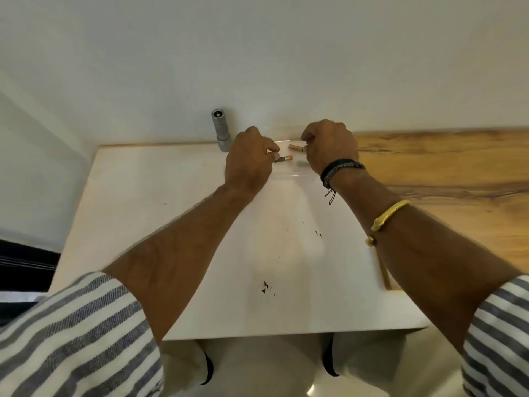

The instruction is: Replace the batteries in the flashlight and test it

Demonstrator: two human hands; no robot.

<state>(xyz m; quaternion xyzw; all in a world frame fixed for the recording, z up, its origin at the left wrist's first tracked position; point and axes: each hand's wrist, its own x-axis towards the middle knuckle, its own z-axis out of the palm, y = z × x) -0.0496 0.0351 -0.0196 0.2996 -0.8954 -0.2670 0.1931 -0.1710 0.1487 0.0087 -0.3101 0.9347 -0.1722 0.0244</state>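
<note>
Home-like room: white desk [143,224] (wood-grain extension [443,173]), plain wall [257,53].

Two batteries [283,159] [296,147], one flashlight [221,130], two hands [248,161] [329,146].

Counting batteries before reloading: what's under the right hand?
A battery pokes out at the right hand's fingertips; a faint grey shape lies beside it. Anything beneath the palm is hidden.

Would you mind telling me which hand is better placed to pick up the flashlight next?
Left, probably. The left hand is right beside the upright flashlight at the table's far edge, while the right hand is farther off, beyond both batteries.
</note>
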